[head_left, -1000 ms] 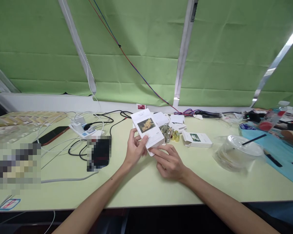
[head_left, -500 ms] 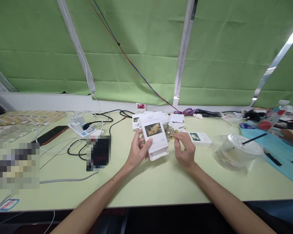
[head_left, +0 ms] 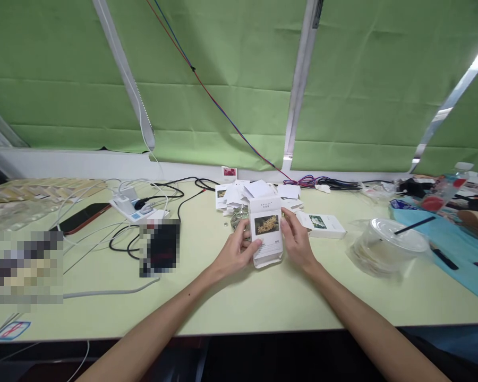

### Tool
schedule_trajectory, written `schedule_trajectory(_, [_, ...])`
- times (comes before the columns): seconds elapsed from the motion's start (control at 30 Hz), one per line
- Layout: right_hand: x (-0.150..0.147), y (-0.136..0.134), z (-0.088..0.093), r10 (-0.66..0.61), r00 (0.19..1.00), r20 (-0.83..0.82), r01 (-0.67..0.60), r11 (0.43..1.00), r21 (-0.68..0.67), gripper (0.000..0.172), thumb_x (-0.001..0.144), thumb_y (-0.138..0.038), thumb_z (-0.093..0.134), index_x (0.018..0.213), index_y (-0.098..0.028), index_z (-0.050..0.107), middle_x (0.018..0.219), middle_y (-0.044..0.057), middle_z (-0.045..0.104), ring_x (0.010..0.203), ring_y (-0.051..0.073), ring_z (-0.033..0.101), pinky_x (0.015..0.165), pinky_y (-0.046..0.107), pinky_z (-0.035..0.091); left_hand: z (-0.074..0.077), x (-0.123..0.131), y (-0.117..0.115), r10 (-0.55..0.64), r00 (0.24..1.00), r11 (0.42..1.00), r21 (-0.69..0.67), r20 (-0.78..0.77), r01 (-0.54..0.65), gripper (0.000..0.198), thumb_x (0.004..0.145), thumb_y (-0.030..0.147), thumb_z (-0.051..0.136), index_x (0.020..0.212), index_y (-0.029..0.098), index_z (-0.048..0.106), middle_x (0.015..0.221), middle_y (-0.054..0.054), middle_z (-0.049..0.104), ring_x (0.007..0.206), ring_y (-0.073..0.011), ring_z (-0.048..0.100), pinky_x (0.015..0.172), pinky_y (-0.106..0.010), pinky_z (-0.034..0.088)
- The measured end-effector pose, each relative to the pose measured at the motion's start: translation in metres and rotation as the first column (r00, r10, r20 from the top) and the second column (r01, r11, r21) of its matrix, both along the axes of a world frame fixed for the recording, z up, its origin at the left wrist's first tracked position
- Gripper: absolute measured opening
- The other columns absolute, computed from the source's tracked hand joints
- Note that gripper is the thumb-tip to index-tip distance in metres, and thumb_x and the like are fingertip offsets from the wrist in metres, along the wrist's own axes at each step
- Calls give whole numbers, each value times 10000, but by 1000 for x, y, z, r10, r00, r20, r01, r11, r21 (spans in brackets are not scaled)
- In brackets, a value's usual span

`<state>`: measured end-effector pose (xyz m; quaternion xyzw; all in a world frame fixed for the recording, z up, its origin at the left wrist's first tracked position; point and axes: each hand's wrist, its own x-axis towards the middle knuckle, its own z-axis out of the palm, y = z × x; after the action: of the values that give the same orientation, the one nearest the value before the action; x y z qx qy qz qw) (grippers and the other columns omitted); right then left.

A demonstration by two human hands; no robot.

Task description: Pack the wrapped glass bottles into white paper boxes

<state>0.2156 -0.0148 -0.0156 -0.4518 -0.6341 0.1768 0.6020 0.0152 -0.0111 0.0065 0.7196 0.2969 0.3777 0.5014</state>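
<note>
My left hand is closed on the lower left of a small white cardboard box with a picture of yellow flowers on its front. The thumb lies across that front. Against the right side of the same box rest the fingers of my right hand, so it is held from both sides. The box is tilted, its upper end toward a heap of white cards and papers. Just behind my left fingers sits a clear glass object, partly hidden. Another white box with a white-flower picture lies beyond my right hand.
On the right stands a lidded clear plastic container with a black straw. A blue cloth and a bottle are farther right. Cables, a power strip and a phone occupy the left.
The yellow-flower box has moved right and slightly nearer, turning more upright. My right hand has left the small shiny items behind it and come onto the box's right side.
</note>
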Motion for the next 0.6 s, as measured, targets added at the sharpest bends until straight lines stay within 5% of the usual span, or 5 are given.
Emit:
schedule_trajectory(0.27, [-2, 0, 2, -11, 1000, -15, 11, 1000, 29, 422, 1019, -457, 464, 1314, -175, 571, 927, 78, 722, 752, 204, 663, 633, 322, 542, -4, 1, 2, 26, 1000, 1000, -11, 11, -26, 582, 952, 508, 596, 1383, 202, 355, 1077, -130, 716, 604, -122, 650, 486, -201, 496])
schedule_trajectory(0.4, [-2, 0, 2, -22, 999, -47, 23, 999, 38, 410, 1025, -443, 457, 1322, -180, 559, 645, -22, 548, 553, 167, 512, 509, 294, 429, -6, 0, 5, 17, 999, 1000, -3, 40, -17, 674, 953, 504, 594, 1471, 238, 254, 1045, -92, 698, 536, -89, 600, 489, -205, 502])
schedule_trajectory(0.53, [2, 1, 3, -53, 992, -112, 53, 999, -9, 429, 1015, -475, 461, 1318, -188, 560, 565, -73, 363, 469, 138, 331, 454, 282, 292, -9, -4, 9, 18, 998, 996, 87, 62, -23, 831, 954, 474, 600, 1574, 306, 73, 975, -28, 651, 520, -79, 586, 524, -212, 503])
schedule_trajectory(0.6, [4, 2, 5, -60, 983, -172, 51, 997, -53, 455, 996, -500, 485, 1319, -187, 556, 554, -82, 328, 458, 132, 289, 441, 279, 254, -10, -6, 11, 36, 999, 982, 188, -4, -35, 837, 938, 441, 633, 1593, 322, 124, 1012, -40, 653, 553, -79, 595, 568, -219, 508])
